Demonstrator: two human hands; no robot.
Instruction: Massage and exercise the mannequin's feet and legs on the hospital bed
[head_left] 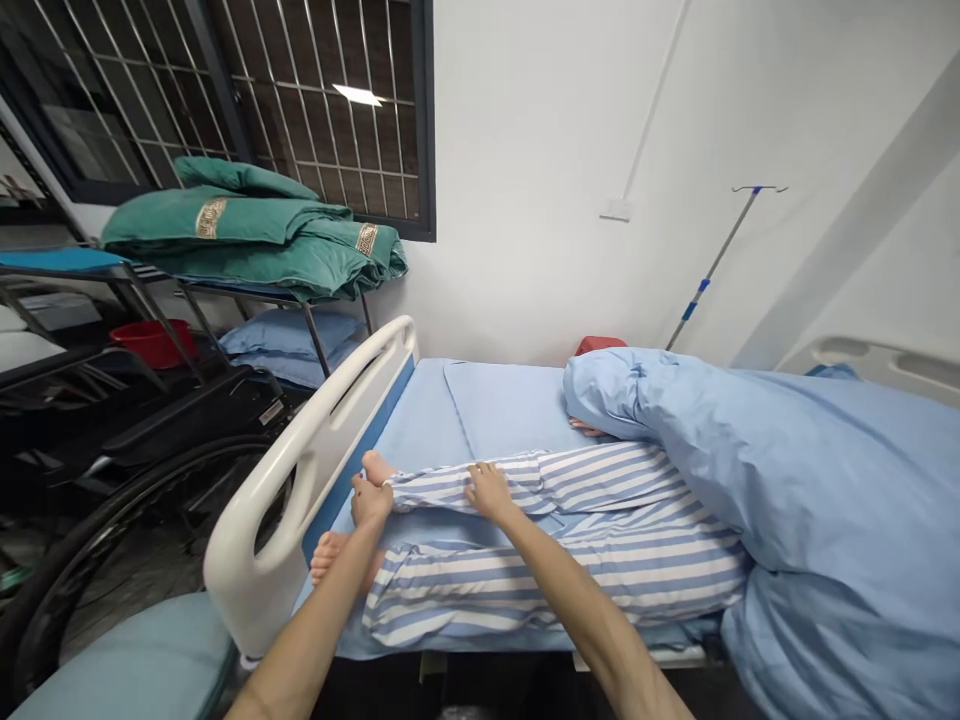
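A person lies on the bed in blue-and-white striped trousers [600,565], with both feet bare. My left hand [371,499] is wrapped round the far foot [377,466] close to the ankle. Over the shin of that same leg, my right hand [489,491] curls its fingers round the striped trouser leg [431,488]. The near foot [328,556] rests on the sheet, partly behind my left forearm. A light blue quilt [795,460] covers the person from about the thighs up. One hand of the person [586,428] shows under the quilt's edge.
A white footboard [251,500] stands left of the feet. Beyond it are a wheelchair [150,480], green folded bedding [255,235], a red basin [154,343] and a pale green stool seat [142,665]. An IV pole [712,265] leans by the wall.
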